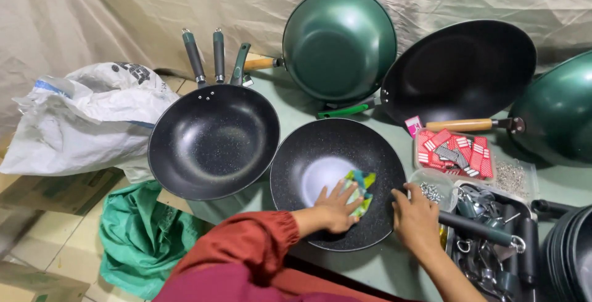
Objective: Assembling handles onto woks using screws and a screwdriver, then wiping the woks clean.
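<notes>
A black speckled wok (308, 154) lies on the green table right in front of me. My left hand (336, 206), in a red sleeve, presses a yellow-green cloth (360, 188) against the inside of the wok near its right wall. My right hand (416, 215) grips the wok's right rim where the dark handle (478, 228) joins it. The handle runs off to the right over a tray of parts.
A stack of black woks (213, 141) with three handles sits to the left. Green and black woks (339, 40) lean on the cloth backdrop. Red packets (453, 154), a bag of screws (512, 178), a tray of metal fittings (493, 259), a white sack (86, 117) and a green cloth (142, 234) surround them.
</notes>
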